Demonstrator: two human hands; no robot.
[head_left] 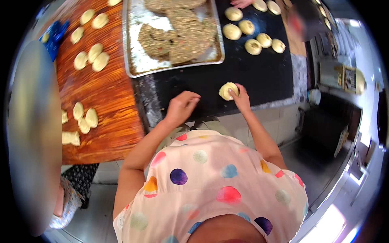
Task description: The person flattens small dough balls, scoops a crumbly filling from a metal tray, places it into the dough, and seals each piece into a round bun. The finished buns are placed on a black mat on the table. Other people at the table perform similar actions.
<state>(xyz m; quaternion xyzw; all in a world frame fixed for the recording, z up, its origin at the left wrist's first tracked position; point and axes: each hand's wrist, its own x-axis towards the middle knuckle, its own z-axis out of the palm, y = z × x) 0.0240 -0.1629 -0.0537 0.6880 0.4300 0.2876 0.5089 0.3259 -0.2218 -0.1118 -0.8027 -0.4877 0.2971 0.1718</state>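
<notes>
A round, pale filled dough bun (225,91) rests near the front edge of the black tabletop (259,87). My right hand (242,99) grips its right side, thumb on top and fingers round the edge. To the left, my left hand (182,107) hovers over the same edge, slightly blurred, fingers loosely bent and thumb apart. Nothing shows in it. Beyond my hands lies a metal tray (174,69) with a mass of chopped brownish-green filling (188,40). Several shaped buns (253,46) sit on the black surface at the far right.
Flattened dough pieces (100,61) lie in groups on the orange-brown wooden table (113,121) at left. A blue plastic bag (56,38) is at its far edge. One person stands close at left; another person's hand (242,3) shows at the top. A dark box-like unit (324,125) stands right.
</notes>
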